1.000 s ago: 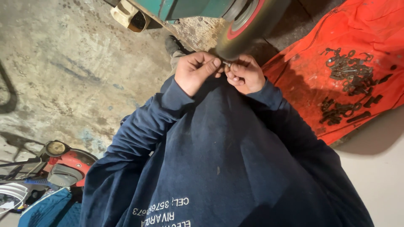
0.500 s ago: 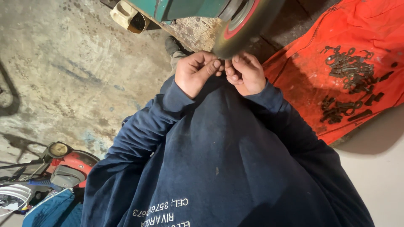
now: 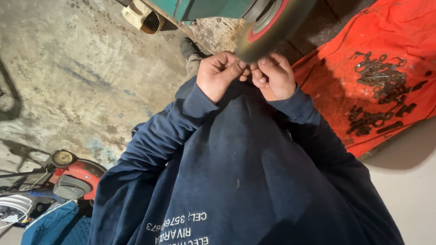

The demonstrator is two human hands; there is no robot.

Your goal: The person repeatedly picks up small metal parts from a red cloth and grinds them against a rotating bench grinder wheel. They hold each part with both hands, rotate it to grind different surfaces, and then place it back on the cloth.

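From my remote seat, the head camera looks down over a dark blue sweatshirt (image 3: 245,172) with pale lettering near its hem, both arms raised toward a spinning-type wheel (image 3: 272,27) with a grey rim and a red ring on its face, mounted on a green machine body (image 3: 213,8). My left hand (image 3: 220,75) and my right hand (image 3: 274,77) meet just beneath the wheel's edge, knuckles nearly touching each other. The fingers (image 3: 234,68) of the left hand are curled in and pinched together, and those of the right are bunched the same way, both sets closed around something small held between them at the wheel's rim; the piece itself is hidden by the fingertips, so I cannot tell what it is.

To the right, an orange cloth (image 3: 377,54) lies spread on the floor, carrying a loose heap of small dark metal parts (image 3: 379,90), well apart from the hands. Beyond the left sleeve is stained concrete floor (image 3: 68,68), with a cream-coloured fitting (image 3: 143,18) at the machine's base. In the lower left corner sits a red and grey power tool (image 3: 72,177) beside a blue cloth (image 3: 56,227), near the left elbow.
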